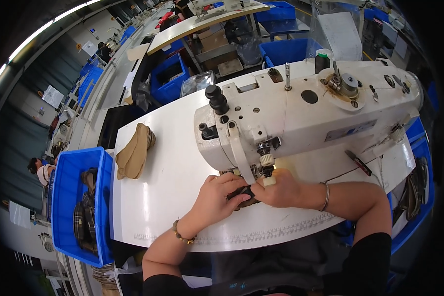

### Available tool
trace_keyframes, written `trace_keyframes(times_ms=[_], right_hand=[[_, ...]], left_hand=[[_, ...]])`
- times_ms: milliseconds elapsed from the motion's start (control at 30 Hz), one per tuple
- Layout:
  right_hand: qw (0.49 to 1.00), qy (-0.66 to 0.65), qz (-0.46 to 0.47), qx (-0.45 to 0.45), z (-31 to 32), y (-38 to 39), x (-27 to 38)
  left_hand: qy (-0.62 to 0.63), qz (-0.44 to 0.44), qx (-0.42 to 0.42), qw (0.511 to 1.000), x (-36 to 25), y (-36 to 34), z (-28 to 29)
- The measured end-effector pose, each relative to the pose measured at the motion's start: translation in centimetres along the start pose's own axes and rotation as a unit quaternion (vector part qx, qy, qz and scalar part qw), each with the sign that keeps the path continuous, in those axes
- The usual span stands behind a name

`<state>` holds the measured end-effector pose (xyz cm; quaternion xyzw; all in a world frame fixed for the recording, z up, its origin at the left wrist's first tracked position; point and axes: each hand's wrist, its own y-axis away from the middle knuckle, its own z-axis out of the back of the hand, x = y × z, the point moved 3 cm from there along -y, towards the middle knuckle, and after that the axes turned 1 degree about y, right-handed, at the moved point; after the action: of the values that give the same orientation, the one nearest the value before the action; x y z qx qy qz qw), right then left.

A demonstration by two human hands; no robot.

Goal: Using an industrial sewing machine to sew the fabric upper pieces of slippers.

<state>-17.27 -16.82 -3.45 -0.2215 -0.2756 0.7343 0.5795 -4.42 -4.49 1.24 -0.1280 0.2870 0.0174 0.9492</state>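
Where the needle sits, dark fabric piece between both hands, left hand and right hand pinching it.

Scene bright overall, lit evenly from above. A strip light curves along the upper left rim — overexposed, pure white. A small lamp glow under the sewing machine head throws a warm yellowish patch onto the counter beside the hands. Counter surface reads near white with mild glare; shadows beneath the hands soft and short. Strong fisheye bending — straight edges bow toward the rim (corners fall to black vignette). Centre sharp; far background upper left soft and smeared, and detail is lost in the dark lower edge.
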Motion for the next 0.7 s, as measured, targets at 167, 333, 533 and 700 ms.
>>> trace_keyframes(times_ms=[167,333,533,700], right_hand=[[1.0,0.001,0.003,-0.01,0.5,-0.5,-0.3],[0.999,0.006,0.021,0.034,1.4,-0.1,0.5],[0.997,0.032,0.032,0.061,1.7,0.4,2.3],[0.992,-0.019,0.044,0.113,2.0,0.1,2.4]], left_hand=[[-0.011,-0.01,-0.011,1.0,0.1,-0.5,-0.1],[-0.012,-0.015,0.024,1.0,-0.1,-0.9,0.3],[-0.019,-0.027,0.015,0.999,0.2,-0.6,-0.1],[-0.035,-0.024,0.03,0.999,-0.5,-0.2,-0.4]])
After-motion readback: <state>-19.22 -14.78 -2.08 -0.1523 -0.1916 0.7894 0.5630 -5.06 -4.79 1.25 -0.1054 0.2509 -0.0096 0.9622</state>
